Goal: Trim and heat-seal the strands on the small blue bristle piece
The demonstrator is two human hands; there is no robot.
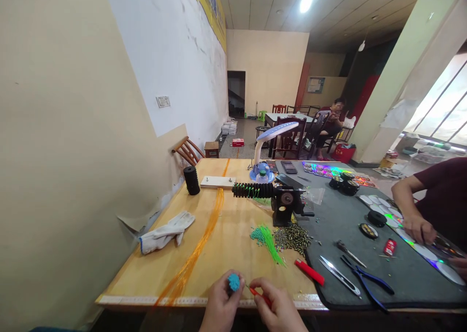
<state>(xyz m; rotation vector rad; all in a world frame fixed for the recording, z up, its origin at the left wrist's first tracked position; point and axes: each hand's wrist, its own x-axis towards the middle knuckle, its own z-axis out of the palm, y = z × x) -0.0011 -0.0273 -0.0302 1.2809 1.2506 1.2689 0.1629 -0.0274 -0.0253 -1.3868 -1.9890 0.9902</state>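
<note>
Near the table's front edge, my left hand [219,303] grips a teal, rough-topped bundle [234,282]. What it is made of is too small to tell. My right hand [275,303] is closed on a slim red-handled tool [254,291] with a thin tip. That tip points at the left hand, close to the teal bundle; whether they touch I cannot tell. Just beyond the hands lie bright green strands [273,247], small teal beads [257,235] and a heap of dark metallic pieces [294,238]. A red box cutter or similar flat red piece [309,271] lies to the right.
A black crank winder [286,205] with a ribbed spool [251,190] stands ahead. Orange strands [204,239] and a white glove [167,232] lie left. On the grey mat [328,215] are thread snips [339,276] and pliers [367,278]. A co-worker's hand [419,229] is at far right.
</note>
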